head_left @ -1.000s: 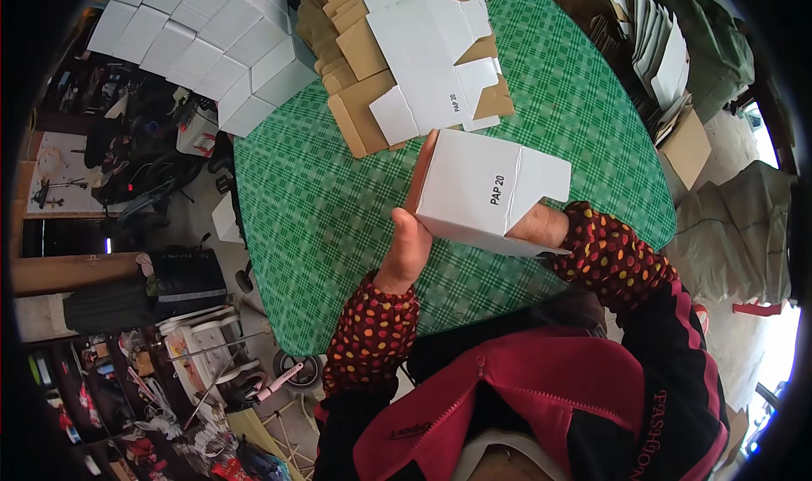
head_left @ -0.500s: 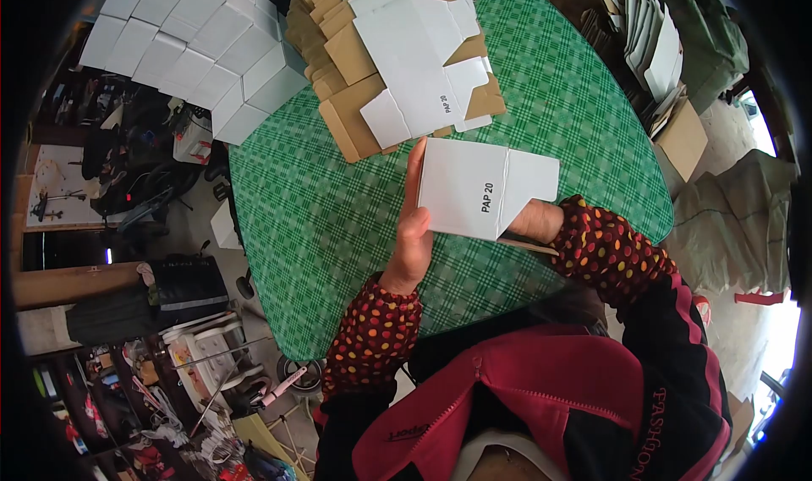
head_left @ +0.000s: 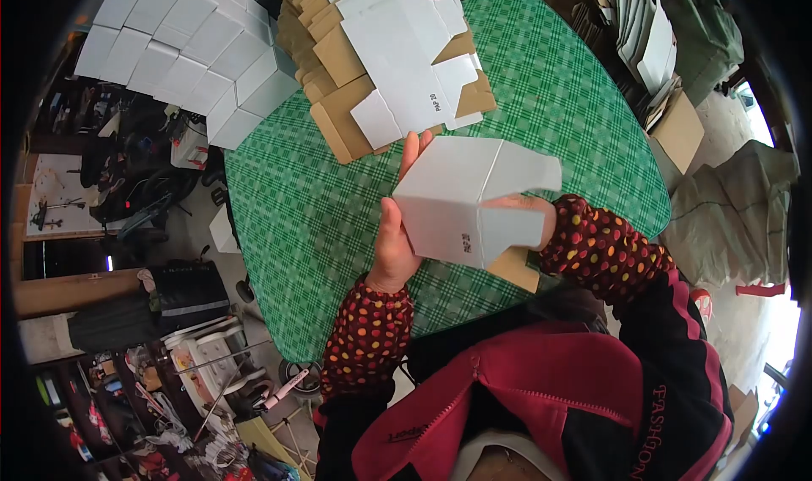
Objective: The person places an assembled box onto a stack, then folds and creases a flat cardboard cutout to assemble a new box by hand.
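A white cardboard box [head_left: 440, 214] with small "PAP 20" print is held up over the green checked tablecloth [head_left: 313, 252]. Its flaps stand out at the right end, and a brown inner flap [head_left: 514, 268] shows below. My left hand [head_left: 397, 248] is closed around the box's left end, with the thumb on the near side and fingertips showing at the far edge. At the open right end, my right hand [head_left: 545, 214] reaches in between the flaps; its fingers are mostly hidden. Flat unfolded cartons [head_left: 397, 66], white and brown, lie piled beyond my left hand.
Folded white boxes [head_left: 182, 45] are stacked at the table's far left. More flat cardboard [head_left: 647, 45] stands off the far right edge, near a greenish sack [head_left: 736, 219]. Cluttered shelves [head_left: 110, 405] and a dark bag [head_left: 182, 291] are at the left.
The box has tilted and turned so a second face shows, with its print now lower. My left hand has shifted slightly left; the right hand stays at the flap end.
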A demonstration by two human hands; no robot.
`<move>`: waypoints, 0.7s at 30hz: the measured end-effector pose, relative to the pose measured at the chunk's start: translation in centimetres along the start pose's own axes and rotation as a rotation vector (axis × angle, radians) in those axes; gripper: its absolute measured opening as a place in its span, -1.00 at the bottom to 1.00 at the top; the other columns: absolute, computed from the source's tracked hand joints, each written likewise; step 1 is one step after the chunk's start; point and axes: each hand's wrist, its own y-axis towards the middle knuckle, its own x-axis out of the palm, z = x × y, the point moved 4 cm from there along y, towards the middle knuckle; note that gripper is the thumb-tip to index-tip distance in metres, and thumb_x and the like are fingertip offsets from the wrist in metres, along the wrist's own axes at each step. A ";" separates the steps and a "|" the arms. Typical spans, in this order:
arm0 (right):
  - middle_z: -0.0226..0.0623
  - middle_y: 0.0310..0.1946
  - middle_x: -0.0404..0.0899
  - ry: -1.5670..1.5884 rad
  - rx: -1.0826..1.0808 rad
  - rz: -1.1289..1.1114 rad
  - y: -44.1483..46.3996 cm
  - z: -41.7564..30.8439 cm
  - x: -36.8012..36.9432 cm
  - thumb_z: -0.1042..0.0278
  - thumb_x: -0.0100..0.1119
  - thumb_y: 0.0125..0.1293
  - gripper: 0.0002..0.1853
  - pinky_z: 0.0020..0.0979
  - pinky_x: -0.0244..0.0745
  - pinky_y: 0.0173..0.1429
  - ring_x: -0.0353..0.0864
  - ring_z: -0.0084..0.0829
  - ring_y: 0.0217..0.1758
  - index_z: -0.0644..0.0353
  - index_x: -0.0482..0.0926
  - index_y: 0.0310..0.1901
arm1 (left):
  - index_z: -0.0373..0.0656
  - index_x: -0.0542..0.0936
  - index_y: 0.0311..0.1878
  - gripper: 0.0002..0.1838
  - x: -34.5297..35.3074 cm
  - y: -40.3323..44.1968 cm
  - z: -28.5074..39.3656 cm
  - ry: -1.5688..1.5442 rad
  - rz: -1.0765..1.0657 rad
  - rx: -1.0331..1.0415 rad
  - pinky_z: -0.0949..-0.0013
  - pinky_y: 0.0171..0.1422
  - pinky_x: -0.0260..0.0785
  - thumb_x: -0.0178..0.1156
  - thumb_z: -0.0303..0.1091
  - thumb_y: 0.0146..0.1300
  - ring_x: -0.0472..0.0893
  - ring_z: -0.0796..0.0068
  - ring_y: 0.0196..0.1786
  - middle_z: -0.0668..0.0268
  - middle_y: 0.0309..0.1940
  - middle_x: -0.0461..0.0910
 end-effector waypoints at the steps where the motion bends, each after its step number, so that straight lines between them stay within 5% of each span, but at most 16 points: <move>1: -0.14 0.57 0.16 -0.005 -0.007 0.006 -0.1 -0.1 -0.2 -0.05 -0.25 0.57 -0.32 0.06 0.17 0.59 0.26 -0.06 0.56 0.08 0.02 0.60 | -0.05 -0.12 0.67 -0.05 -0.1 -0.1 0.0 0.000 0.003 -0.001 0.00 0.69 -0.31 -0.18 0.13 0.25 -0.13 0.18 0.69 0.13 0.68 -0.18; 6: -0.14 0.57 0.16 -0.034 -0.043 0.030 -0.5 -0.7 -1.1 -0.05 -0.24 0.57 -0.32 0.08 0.16 0.59 0.25 -0.07 0.56 0.08 0.02 0.60 | -0.08 -0.04 0.66 -0.02 -0.5 -0.4 -0.1 0.098 0.020 -0.063 -0.03 0.67 -0.24 -0.19 0.28 0.26 -0.04 0.15 0.66 0.13 0.67 -0.11; 15: -0.14 0.58 0.14 -0.151 -0.181 0.105 -1.5 -3.2 -4.1 -0.04 -0.23 0.57 -0.32 0.11 0.14 0.59 0.25 -0.08 0.57 0.08 0.01 0.60 | -0.13 0.05 0.63 0.04 -0.5 -0.5 -0.1 0.260 0.038 0.003 -0.05 0.62 -0.20 -0.10 0.21 0.09 0.03 0.12 0.61 0.14 0.62 0.03; 21: -0.14 0.58 0.13 -0.198 -0.259 0.165 -2.7 -4.6 -5.0 -0.03 -0.21 0.57 -0.32 0.13 0.13 0.60 0.24 -0.09 0.57 0.08 0.01 0.60 | -0.10 -0.07 0.66 0.11 -0.5 -0.4 0.3 0.249 0.022 0.001 -0.07 0.66 -0.30 -0.03 0.10 -0.01 -0.09 0.12 0.66 0.13 0.66 -0.10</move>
